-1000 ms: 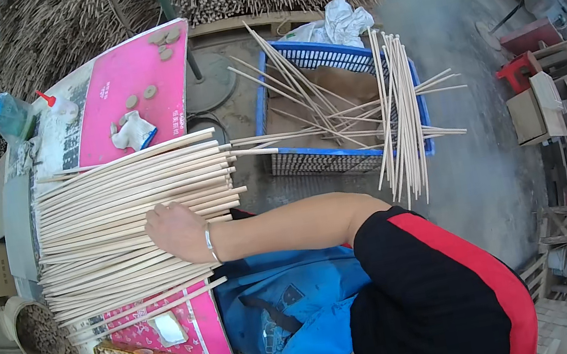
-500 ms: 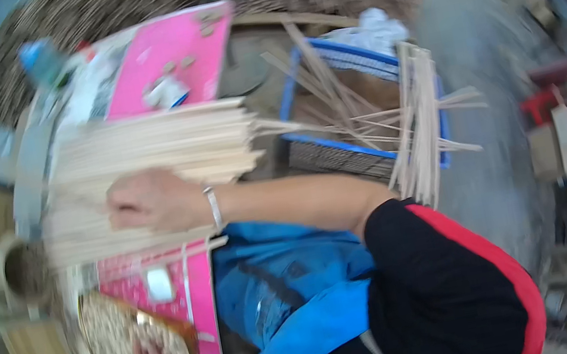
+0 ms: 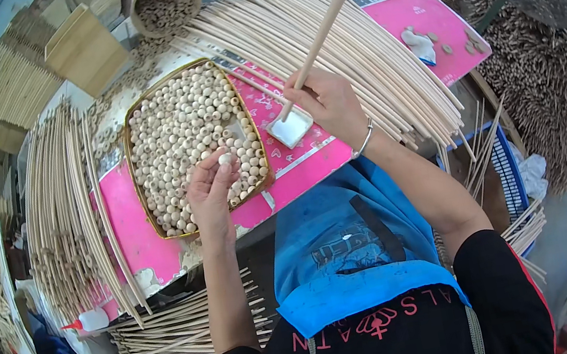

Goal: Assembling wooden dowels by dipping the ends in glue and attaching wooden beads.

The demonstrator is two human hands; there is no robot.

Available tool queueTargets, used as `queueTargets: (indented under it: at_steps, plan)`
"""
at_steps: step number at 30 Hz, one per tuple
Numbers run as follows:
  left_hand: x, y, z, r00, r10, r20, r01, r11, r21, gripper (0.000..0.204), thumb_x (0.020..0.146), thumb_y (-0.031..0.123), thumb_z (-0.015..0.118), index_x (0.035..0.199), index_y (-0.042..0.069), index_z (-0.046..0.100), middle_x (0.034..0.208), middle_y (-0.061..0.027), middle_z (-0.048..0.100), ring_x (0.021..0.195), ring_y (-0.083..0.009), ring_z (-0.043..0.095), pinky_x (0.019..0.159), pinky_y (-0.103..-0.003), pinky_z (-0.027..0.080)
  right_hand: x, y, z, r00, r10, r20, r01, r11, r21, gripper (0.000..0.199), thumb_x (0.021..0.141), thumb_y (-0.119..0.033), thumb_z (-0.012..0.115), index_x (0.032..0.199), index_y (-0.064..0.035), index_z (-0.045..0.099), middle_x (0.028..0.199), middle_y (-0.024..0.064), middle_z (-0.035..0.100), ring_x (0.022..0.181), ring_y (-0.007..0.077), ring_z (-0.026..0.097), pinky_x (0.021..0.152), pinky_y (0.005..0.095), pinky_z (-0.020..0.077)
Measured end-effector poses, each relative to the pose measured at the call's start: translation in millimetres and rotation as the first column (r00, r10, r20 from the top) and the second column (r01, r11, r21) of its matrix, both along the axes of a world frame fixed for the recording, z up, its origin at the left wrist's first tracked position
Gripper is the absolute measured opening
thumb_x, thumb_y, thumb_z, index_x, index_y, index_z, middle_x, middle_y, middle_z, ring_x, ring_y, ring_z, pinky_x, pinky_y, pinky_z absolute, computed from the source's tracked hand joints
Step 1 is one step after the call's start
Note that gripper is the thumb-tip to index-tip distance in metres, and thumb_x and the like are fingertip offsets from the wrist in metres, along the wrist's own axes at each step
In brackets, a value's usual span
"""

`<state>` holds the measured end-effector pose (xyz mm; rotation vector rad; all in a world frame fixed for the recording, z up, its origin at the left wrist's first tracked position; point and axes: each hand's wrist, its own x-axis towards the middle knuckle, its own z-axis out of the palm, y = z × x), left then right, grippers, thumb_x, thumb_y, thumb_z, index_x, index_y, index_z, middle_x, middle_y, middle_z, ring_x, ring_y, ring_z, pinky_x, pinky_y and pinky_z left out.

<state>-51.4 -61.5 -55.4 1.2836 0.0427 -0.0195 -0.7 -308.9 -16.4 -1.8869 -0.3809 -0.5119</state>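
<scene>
Between the fingertips of my left hand [image 3: 210,190] is a small round wooden bead [image 3: 225,159], held over a shallow tray [image 3: 146,215] full of similar beads. My right hand [image 3: 331,102] grips a long pale wooden stick [image 3: 336,4] near its lower end. The stick leans up to the right, its lower tip at a small square white dish [image 3: 290,129] that holds something pale and shiny. Whether the tip touches the contents I cannot tell. Many more plain sticks [image 3: 360,50] lie side by side just right of the dish.
Sticks with beads on them [image 3: 63,216] lie at the left. A round tub of small wooden pieces [image 3: 166,8] stands behind the tray. Glue bottles with red tips [image 3: 92,320] rest at the left edge and far right. A blue basket [image 3: 507,168] holds sticks at right.
The view has swung toward the left side of the table. My right hand has moved from the row of sticks to the dish with a stick; my left now lifts a bead.
</scene>
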Motion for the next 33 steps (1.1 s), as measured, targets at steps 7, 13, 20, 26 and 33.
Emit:
queueTargets:
  at_steps: [7,13,20,26,33]
  plan:
    - [-5,-3,-4,0.999,-0.042,-0.031,0.041,0.999,-0.029,0.029,0.096,0.011,0.063,0.123,0.000,0.063,0.105,-0.0076,0.070,0.095,-0.0123,0.066,0.085,-0.025,0.051,11,2,-31,0.999,-0.032,-0.025,0.026,0.980,-0.196,0.017,0.091,-0.017,0.067,0.089,0.0002,0.068,0.081,0.0115,0.066,0.070,0.0272,0.065,0.063,0.0367,0.0503]
    - [2,-4,-4,0.997,-0.057,-0.059,0.057,0.998,0.001,0.030,0.096,0.012,0.063,0.124,0.001,0.064,0.105,-0.0068,0.070,0.095,-0.0118,0.066,0.085,-0.025,0.051,7,-8,-6,0.989,-0.035,-0.146,0.011,0.987,-0.160,0.015,0.094,-0.011,0.064,0.096,0.0035,0.067,0.081,0.0109,0.068,0.073,0.0158,0.067,0.064,0.0278,0.0503]
    - [17,-26,-4,0.994,-0.093,-0.064,0.094,0.996,0.012,0.032,0.096,0.010,0.063,0.127,0.002,0.063,0.108,-0.0042,0.069,0.094,-0.0090,0.063,0.086,-0.024,0.050,9,-35,-45,0.964,-0.065,-0.258,0.098,0.989,0.114,0.017,0.095,-0.012,0.064,0.097,0.0046,0.066,0.079,0.0091,0.067,0.070,0.0133,0.066,0.061,0.0272,0.0519]
    - [32,-39,-3,0.990,-0.140,-0.033,0.140,0.990,0.017,0.029,0.095,0.008,0.063,0.124,0.001,0.061,0.108,-0.0053,0.068,0.097,-0.0094,0.062,0.088,-0.024,0.049,4,-48,-3,0.954,-0.009,-0.300,0.110,0.941,0.320,0.019,0.100,-0.015,0.058,0.098,0.0026,0.064,0.087,0.0068,0.067,0.077,0.0114,0.066,0.070,0.0248,0.0577]
    - [39,-62,4,0.962,-0.203,-0.183,0.139,0.939,-0.314,0.027,0.099,0.011,0.058,0.124,-0.001,0.058,0.108,-0.0113,0.068,0.098,-0.0164,0.067,0.087,-0.028,0.056,-4,-42,18,0.989,0.007,-0.147,0.062,0.886,0.460,0.022,0.103,-0.020,0.055,0.100,0.0007,0.062,0.089,0.0106,0.068,0.079,0.0156,0.068,0.073,0.0278,0.0586]
